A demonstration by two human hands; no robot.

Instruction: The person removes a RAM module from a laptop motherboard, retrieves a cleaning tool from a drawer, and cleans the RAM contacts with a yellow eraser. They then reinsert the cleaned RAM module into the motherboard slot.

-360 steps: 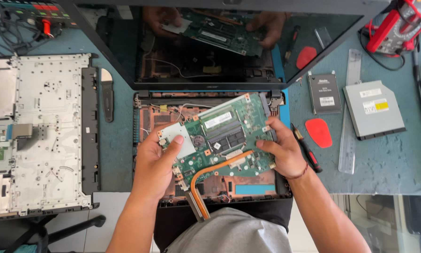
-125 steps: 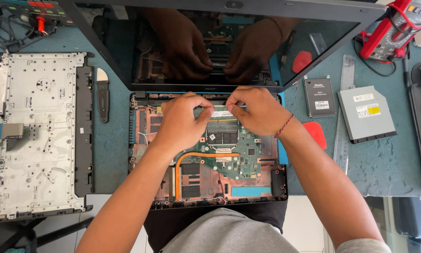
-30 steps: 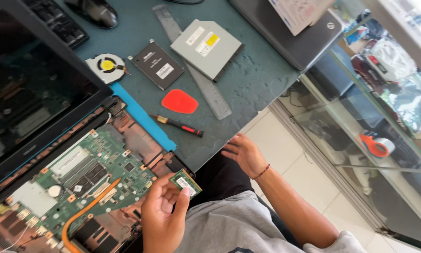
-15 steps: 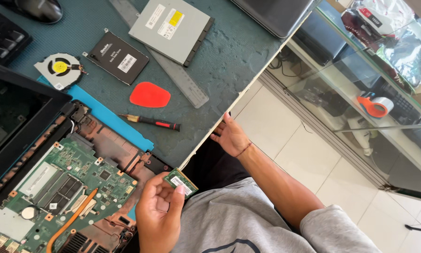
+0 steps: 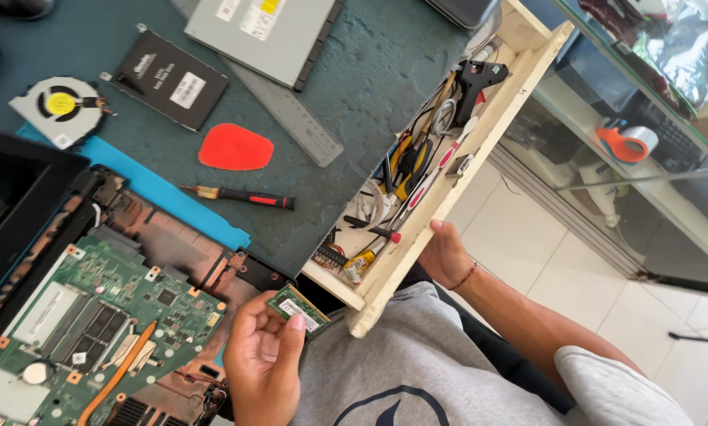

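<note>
My left hand [image 5: 263, 359] holds a small green memory module [image 5: 299, 310] by its edge, just off the corner of the opened laptop. The laptop's green motherboard [image 5: 94, 323] with a copper heat pipe lies bare in its base at lower left. My right hand [image 5: 442, 256] grips the front of a wooden drawer [image 5: 456, 162] that stands pulled out from under the table. The drawer is full of tools: a black glue gun [image 5: 477, 79], pliers, screwdrivers and cables.
On the teal tabletop lie a small screwdriver [image 5: 240, 196], a red pick [image 5: 236, 147], a metal ruler [image 5: 287, 114], a black drive [image 5: 170, 79], a grey optical drive [image 5: 263, 31] and a cooling fan [image 5: 58, 109]. A glass shelf unit [image 5: 646, 142] stands to the right.
My right hand has pulled the wooden drawer out from under the table edge, exposing the tools. The view has shifted right. My left hand still holds the memory module.
</note>
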